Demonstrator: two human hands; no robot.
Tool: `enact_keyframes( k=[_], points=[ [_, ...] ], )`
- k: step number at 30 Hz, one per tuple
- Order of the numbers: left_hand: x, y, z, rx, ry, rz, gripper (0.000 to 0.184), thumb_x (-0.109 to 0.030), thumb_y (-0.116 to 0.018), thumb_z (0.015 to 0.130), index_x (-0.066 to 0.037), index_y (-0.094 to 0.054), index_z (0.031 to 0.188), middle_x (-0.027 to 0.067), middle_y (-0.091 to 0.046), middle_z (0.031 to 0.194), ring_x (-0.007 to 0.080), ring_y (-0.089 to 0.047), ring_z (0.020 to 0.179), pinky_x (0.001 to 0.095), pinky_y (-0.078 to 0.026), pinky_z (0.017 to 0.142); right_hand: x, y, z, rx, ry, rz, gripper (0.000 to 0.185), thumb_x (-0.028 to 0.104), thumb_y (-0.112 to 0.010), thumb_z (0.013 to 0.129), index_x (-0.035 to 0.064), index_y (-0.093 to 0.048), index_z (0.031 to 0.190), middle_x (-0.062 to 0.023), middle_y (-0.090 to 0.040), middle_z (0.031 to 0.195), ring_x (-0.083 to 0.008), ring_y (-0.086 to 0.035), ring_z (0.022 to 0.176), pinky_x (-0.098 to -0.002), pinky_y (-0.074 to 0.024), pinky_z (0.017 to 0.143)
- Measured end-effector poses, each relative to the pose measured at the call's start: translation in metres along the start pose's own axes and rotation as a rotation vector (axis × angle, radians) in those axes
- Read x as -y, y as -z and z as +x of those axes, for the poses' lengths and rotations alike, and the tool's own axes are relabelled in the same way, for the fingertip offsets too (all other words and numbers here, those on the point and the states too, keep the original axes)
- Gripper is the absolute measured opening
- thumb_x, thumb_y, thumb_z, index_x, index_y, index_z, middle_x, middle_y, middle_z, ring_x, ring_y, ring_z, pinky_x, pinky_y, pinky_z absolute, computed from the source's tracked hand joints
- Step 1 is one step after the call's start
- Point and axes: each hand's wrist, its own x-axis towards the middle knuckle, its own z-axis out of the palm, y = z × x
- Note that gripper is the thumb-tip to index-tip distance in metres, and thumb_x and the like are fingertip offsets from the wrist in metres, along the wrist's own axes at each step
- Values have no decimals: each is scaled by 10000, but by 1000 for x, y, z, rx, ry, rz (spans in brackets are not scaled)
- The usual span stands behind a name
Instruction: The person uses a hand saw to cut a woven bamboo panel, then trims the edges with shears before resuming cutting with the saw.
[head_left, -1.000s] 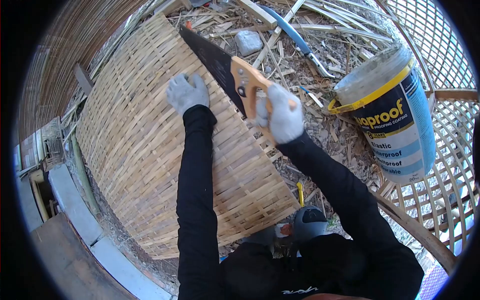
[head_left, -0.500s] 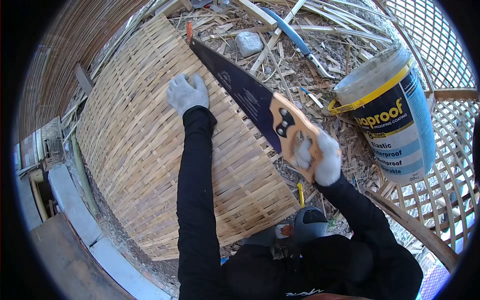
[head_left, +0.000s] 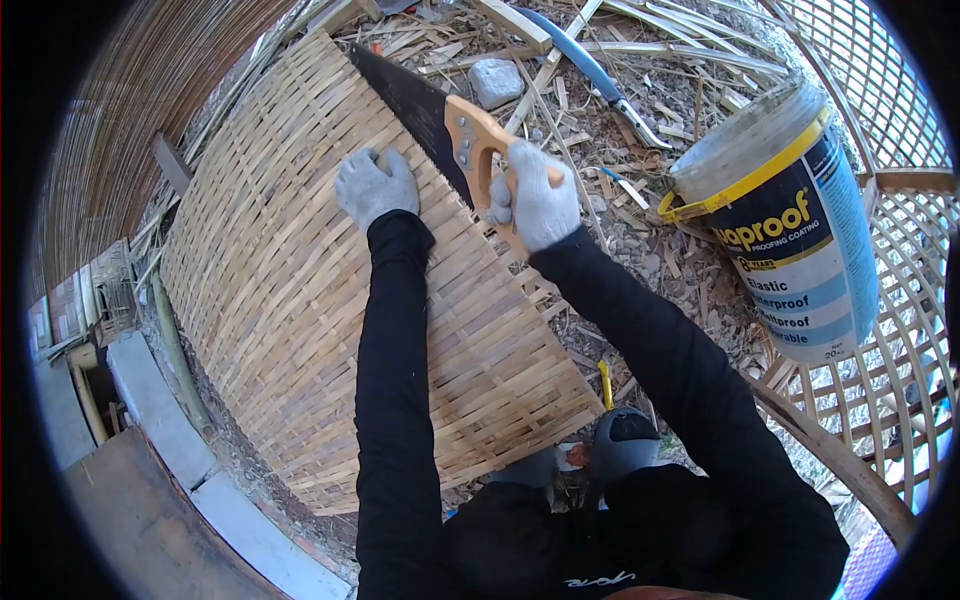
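A large woven bamboo mat lies in front of me, its right edge running diagonally. My left hand, in a grey-white work glove, rests flat on the mat near that edge, fingers spread a little. In my gloved right hand is the wooden handle of a handsaw. The saw's dark blade lies along the mat's right edge, its tip toward the far corner. Whether the teeth are in the bamboo I cannot tell.
At the right a waterproofing-coating bucket leans by a lattice bamboo panel. Bamboo offcuts, a stone and a blue-handled blade lie beyond the edge. A yellow-handled tool is near my foot. Pale blocks line the left.
My right hand has pushed the handsaw forward and leftward along the mat's edge, away from my body. My left hand stays in the same place on the mat.
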Motion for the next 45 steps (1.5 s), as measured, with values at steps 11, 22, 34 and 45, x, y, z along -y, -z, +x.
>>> enact_keyframes(
  k=[11,22,34,45],
  points=[
    [5,-4,0,-47,-31,-37,420,-414,-655,967,-46,-747,1149,190,-719,1180,397,-639,1168,524,-467,1055,52,71,-101,38,-10,-77,452,344,-493,1163,-75,-656,1215,-44,-594,636,-118,-531,519,-296,-458,516],
    [1,-3,3,-15,-26,2,401,-388,-647,969,-38,-742,1141,205,-728,1187,396,-642,1186,508,-469,1075,13,-12,14,-35,-112,87,339,328,-607,1090,19,-667,964,-41,-582,663,-137,-536,489,-322,-446,453],
    [9,-11,0,-84,-55,-38,368,-389,-662,959,-65,-738,1115,179,-714,1145,396,-643,1138,526,-482,1016,41,65,-62,59,-33,-25,362,334,-549,1143,10,-664,1030,-40,-619,678,-113,-541,513,-298,-440,487],
    [7,-10,-3,-38,-49,-27,383,-388,-667,960,-53,-739,1132,190,-709,1185,393,-631,1170,527,-469,1049,35,29,-47,111,1,-128,360,302,-549,1133,-18,-714,1130,5,-626,700,-58,-555,569,-244,-431,524]
  ],
)
